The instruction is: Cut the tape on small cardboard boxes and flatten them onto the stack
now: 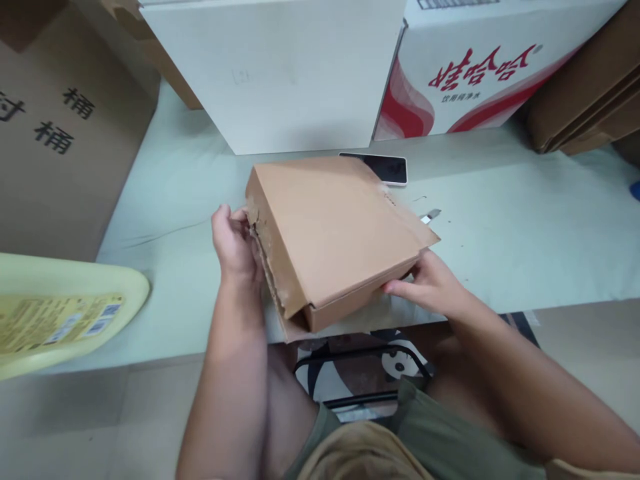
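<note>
A brown cardboard box (340, 227) is held between my two hands over the light green tabletop (510, 220), near its front edge. Its left side is torn and ragged, with a flap hanging loose. My left hand (235, 243) grips that torn side, fingers partly hidden behind the cardboard. On the near right corner, my right hand (427, 283) holds the box with the thumb on its front side and the other fingers out of sight. A utility knife (431, 216) lies just past the right edge, partly covered. Behind the box rests a phone (393, 168), also partly covered.
Along the back stand a white box (300, 73) and a white and red carton (480, 73). Brown cartons flank both sides, the left one (75, 133) large. A pale yellow bottle (75, 307) is close at the left. A panda-printed stool (360, 370) shows below the table edge.
</note>
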`<state>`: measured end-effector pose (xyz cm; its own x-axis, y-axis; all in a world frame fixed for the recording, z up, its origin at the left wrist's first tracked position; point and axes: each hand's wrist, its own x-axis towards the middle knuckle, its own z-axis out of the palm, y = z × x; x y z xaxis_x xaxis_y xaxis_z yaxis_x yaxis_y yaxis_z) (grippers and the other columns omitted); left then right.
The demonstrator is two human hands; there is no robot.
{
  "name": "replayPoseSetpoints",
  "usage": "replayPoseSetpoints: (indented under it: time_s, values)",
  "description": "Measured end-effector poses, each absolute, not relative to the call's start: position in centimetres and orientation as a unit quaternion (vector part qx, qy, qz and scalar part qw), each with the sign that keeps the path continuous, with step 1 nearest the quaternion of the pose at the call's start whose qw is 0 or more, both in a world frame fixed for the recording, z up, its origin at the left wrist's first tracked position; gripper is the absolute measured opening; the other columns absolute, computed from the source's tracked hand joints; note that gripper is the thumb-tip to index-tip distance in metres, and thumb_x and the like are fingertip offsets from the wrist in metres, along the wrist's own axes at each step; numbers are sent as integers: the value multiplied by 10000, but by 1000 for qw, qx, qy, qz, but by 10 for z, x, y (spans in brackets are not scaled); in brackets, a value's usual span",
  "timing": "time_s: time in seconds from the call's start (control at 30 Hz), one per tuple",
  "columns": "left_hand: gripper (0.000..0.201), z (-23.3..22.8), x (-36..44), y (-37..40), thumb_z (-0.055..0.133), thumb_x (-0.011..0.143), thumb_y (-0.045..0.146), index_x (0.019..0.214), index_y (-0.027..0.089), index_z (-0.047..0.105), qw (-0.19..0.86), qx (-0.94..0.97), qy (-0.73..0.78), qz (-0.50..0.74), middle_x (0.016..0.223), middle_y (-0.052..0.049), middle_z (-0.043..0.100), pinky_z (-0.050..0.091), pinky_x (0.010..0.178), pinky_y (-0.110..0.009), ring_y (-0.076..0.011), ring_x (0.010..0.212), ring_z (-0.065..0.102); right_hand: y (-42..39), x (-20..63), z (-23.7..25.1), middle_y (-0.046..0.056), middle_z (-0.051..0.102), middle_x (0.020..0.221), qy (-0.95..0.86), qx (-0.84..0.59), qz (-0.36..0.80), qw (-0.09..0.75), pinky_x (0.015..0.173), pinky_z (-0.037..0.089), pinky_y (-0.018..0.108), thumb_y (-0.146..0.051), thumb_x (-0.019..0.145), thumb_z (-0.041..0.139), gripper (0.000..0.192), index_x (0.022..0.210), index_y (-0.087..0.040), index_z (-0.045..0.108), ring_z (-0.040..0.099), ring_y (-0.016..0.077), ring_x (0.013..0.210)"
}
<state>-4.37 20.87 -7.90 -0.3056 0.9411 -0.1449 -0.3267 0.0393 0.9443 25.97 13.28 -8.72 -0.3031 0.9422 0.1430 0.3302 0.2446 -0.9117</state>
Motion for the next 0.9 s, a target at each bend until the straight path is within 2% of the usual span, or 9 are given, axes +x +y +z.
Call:
replayPoseSetpoints:
  time_s: [0.1,0.23,0.33,0.4,0.47,0.57,0.63,0.73,0.9]
  values:
    - [495,-70,-46,208,491,893,658,740,206,619,510,260,554,605,615,-59,631,600,879,-426,-276,814,725,137,256,-90,205,702,1376,-716,-492,353,346,1159,500,640,-830,750,767,864,1330,-197,666,619,432,1366]
    - [455,-57,-47,200,617,723,649,754,198,669,507,267,527,628,696,-109,704,620,950,-489,-366,1047,743,139,252,-94,232,663,1410,-712,-522,314,349,1134,505,641,-836,760,751,919,1386,-177,612,603,442,1374]
    - [463,-54,-46,191,728,622,642,764,203,683,540,294,502,609,806,-125,755,638,946,-475,-382,1118,735,141,250,-96,227,674,1342,-685,-556,288,372,1070,536,627,-796,742,787,885,1346,-178,601,633,431,1299]
    - [493,-57,-44,185,782,611,650,821,211,700,566,313,492,583,874,-109,772,651,916,-446,-364,1104,748,142,249,-97,211,694,1266,-660,-578,277,391,987,577,578,-743,745,800,822,1298,-171,596,672,398,1194]
    - [508,-61,-41,181,793,637,665,872,223,707,587,335,481,559,852,-95,758,662,855,-427,-353,1059,765,142,247,-97,175,718,1166,-636,-599,281,398,857,606,499,-689,750,803,730,1224,-174,598,706,340,1028]
    - [533,-68,-36,182,771,686,701,902,218,703,605,358,476,529,782,-106,727,661,764,-425,-364,999,777,142,245,-93,100,729,1026,-605,-619,291,407,668,572,373,-613,756,805,611,1154,-198,596,676,239,799]
    - [551,-72,-35,185,776,699,693,950,207,715,597,360,485,528,822,-122,745,664,761,-436,-373,1015,777,140,244,-88,57,719,948,-592,-622,287,425,597,532,322,-565,755,809,574,1159,-212,604,627,192,705]
    - [510,-74,-40,188,804,691,644,946,208,737,575,348,503,544,856,-123,773,669,795,-449,-381,1055,777,139,243,-81,29,706,901,-579,-635,263,438,558,495,296,-525,742,818,527,1134,-223,634,561,156,630]
    - [416,-67,-67,183,776,663,625,776,225,776,604,340,494,525,675,-109,738,673,790,-482,-394,978,796,140,246,-84,42,716,932,-563,-616,296,465,622,529,305,-524,787,786,443,1077,-218,649,621,177,712]
